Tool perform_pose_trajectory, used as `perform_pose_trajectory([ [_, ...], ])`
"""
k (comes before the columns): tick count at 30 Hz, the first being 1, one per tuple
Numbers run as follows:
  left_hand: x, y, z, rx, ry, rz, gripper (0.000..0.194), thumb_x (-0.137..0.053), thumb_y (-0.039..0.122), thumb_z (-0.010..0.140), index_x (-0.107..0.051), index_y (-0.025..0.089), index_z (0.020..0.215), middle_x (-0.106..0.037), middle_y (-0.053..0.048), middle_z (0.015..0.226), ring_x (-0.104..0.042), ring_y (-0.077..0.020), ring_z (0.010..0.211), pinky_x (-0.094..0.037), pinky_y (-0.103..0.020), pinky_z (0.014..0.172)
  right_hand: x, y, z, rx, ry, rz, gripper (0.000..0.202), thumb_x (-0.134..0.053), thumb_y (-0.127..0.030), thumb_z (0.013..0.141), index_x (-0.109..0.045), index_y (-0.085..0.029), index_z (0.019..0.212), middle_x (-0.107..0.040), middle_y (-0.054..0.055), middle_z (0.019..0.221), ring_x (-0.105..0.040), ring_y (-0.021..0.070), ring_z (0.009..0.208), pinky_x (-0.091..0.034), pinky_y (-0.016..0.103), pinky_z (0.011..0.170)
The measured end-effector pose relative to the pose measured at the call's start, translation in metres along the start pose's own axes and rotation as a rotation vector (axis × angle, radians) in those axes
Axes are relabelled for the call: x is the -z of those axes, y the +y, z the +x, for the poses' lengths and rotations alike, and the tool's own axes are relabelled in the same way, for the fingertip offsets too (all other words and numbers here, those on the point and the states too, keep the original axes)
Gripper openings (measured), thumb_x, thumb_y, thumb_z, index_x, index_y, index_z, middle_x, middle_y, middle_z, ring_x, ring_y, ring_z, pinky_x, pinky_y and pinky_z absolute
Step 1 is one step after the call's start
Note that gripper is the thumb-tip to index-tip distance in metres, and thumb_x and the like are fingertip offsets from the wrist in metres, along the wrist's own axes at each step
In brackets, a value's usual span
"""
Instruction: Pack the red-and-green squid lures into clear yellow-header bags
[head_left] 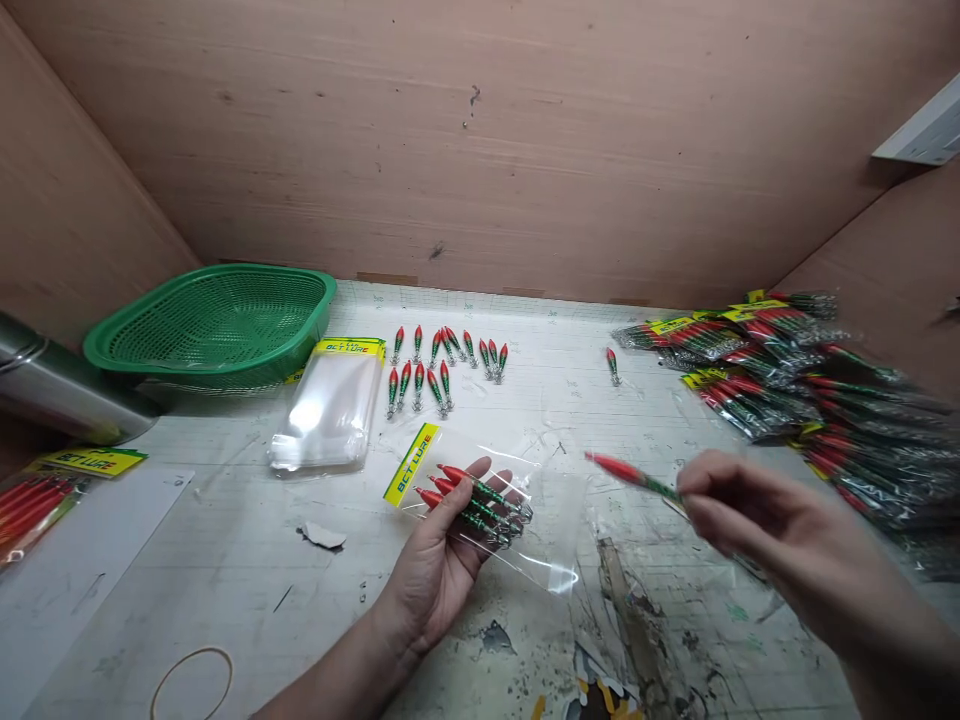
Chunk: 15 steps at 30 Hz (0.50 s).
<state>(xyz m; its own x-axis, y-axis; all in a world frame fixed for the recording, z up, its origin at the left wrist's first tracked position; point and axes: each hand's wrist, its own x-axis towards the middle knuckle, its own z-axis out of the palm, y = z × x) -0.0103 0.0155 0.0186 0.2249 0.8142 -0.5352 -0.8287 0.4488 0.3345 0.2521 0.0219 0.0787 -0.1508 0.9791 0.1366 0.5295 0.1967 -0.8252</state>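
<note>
My left hand [442, 570] holds a clear bag with a yellow header [412, 464], thumb pressed on top and palm beneath. Inside the bag lie several red and green lures [480, 502], their red tips toward the header. To the right, my right hand [720, 500], blurred by motion, pinches a single red and green lure [621, 468] by its green end, with the red tip pointing left, apart from the bag. Beyond the bag, loose lures [418, 387] lie in two rough rows. Another loose lure [613, 365] sits alone farther right.
A stack of clear bags [330, 405] lies beside a green basket [217, 318] at the left. Filled packets [765, 375] are piled at the right. At the far left are a packet of red lures [45, 505] and a metal cylinder [67, 380]. A rubber band [192, 652] lies in front.
</note>
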Motion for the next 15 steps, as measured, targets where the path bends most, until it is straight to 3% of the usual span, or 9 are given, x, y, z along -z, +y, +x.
perform_pose_trajectory([
  [4,-0.001,0.000,-0.002,0.004,-0.005,0.021,0.029,-0.055,0.019,0.089,-0.059,0.011,0.117,-0.068,-0.014,0.110,-0.068,-0.0242,0.097,-0.057,-0.035,0.085,-0.021,-0.018,-0.030,0.136,-0.013,-0.097,0.011,-0.060,-0.031,0.087,-0.061,-0.020,0.083,-0.056,0.002,0.073,-0.055,0.0131,0.060,-0.047,0.020,0.049],
  [7,-0.001,-0.002,-0.004,0.019,-0.030,0.048,0.033,-0.055,0.019,0.089,-0.057,0.011,0.121,-0.068,-0.014,0.111,-0.067,-0.0237,0.099,-0.056,-0.035,0.086,-0.052,-0.019,-0.030,0.253,0.100,-0.189,0.005,-0.056,-0.022,0.090,-0.059,-0.020,0.092,-0.056,0.003,0.079,-0.053,0.0111,0.060,-0.046,0.020,0.051],
  [10,-0.001,-0.005,-0.006,0.039,-0.060,0.075,0.035,-0.056,0.019,0.089,-0.056,0.012,0.123,-0.068,-0.013,0.113,-0.067,-0.0203,0.098,-0.056,-0.030,0.085,-0.078,-0.018,-0.024,0.359,0.199,-0.226,0.015,-0.054,-0.015,0.090,-0.057,-0.018,0.104,-0.057,0.005,0.086,-0.054,0.0116,0.064,-0.049,0.022,0.056],
  [15,-0.004,-0.007,-0.006,0.008,-0.032,0.048,0.036,-0.057,0.014,0.087,-0.057,0.010,0.123,-0.071,-0.010,0.103,-0.066,-0.0188,0.098,-0.052,-0.030,0.092,-0.097,-0.022,-0.021,0.402,0.209,-0.161,0.022,-0.051,-0.010,0.089,-0.056,-0.017,0.109,-0.057,0.007,0.094,-0.058,0.0135,0.076,-0.052,0.023,0.063],
])
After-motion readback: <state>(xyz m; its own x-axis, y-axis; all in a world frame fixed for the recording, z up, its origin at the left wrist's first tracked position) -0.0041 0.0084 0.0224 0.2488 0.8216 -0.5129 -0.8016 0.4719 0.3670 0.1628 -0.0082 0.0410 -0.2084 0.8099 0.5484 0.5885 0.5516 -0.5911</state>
